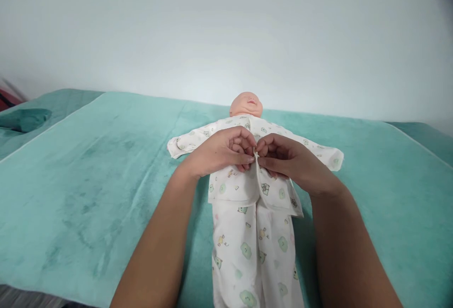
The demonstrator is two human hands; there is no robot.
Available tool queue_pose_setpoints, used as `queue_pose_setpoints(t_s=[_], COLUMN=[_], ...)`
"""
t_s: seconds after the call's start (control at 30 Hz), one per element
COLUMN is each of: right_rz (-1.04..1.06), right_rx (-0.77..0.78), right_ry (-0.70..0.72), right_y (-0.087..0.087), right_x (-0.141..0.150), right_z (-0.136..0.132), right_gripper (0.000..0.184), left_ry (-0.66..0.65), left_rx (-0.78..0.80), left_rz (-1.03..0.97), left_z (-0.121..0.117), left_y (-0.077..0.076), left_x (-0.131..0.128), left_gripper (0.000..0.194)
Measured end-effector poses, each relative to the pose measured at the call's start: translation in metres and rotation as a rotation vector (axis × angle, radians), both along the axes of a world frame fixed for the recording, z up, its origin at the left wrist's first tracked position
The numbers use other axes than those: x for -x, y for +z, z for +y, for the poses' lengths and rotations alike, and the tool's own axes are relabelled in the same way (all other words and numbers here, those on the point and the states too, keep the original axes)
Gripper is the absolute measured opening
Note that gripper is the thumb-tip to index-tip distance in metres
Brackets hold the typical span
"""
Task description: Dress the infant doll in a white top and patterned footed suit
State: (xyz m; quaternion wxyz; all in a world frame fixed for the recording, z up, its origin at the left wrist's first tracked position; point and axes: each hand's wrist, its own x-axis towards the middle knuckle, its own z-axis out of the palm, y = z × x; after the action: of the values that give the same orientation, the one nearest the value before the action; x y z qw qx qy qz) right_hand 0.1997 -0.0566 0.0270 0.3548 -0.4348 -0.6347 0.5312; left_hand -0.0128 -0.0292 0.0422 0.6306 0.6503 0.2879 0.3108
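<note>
White printed cloth top [244, 187] was seen mid-frame, front edges pinched together by L hand [221, 150] & R hand [295, 159], best kept level w/o tugging; doll [247, 104] was dressed in it, laid on green cover [106, 180].

Teal cover [106, 180]: 2 open lanes, 1 along left edge, 1 along right, each running near edge to far. Doll [247, 104] splits them mid-width; 2 jacket sleeves [193, 141] jut sideways, narrowing both. Wall [226, 34] closes far edge. 2 forearms [155, 246] bar near-edge approach; left hand [226, 151] and right hand [292, 159] block jacket [235, 185] front from above.
</note>
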Motion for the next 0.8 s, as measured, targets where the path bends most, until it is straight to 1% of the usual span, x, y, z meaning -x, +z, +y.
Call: queue_pose_setpoints(t_s=[0.23,0.43,0.63,0.8], right_rz=[0.012,0.039,0.096,0.132], right_rx=[-0.006,-0.023,-0.001,0.038], right_ry=[0.008,0.035,0.018,-0.017], right_y=[-0.0009,-0.0002,-0.0003,-0.0001], right_x=[0.0003,-0.0003,0.0025,0.0051], right_z=[-0.0008,-0.0002,0.0004,0.0024], right_gripper=[0.021,0.016,0.021,0.02], left_ry=[0.031,0.014,0.027,0.037], left_rx=[-0.071,-0.123,-0.113,-0.071], left_rz=[0.065,0.084,0.075,0.063], left_z=[-0.0025,-0.0012,-0.0001,0.0007], left_y=[0.0012,0.0007,-0.0012,-0.0023], left_x=[-0.0026,-0.002,-0.0015,-0.0006], left_gripper=[0.009,0.005,0.004,0.004])
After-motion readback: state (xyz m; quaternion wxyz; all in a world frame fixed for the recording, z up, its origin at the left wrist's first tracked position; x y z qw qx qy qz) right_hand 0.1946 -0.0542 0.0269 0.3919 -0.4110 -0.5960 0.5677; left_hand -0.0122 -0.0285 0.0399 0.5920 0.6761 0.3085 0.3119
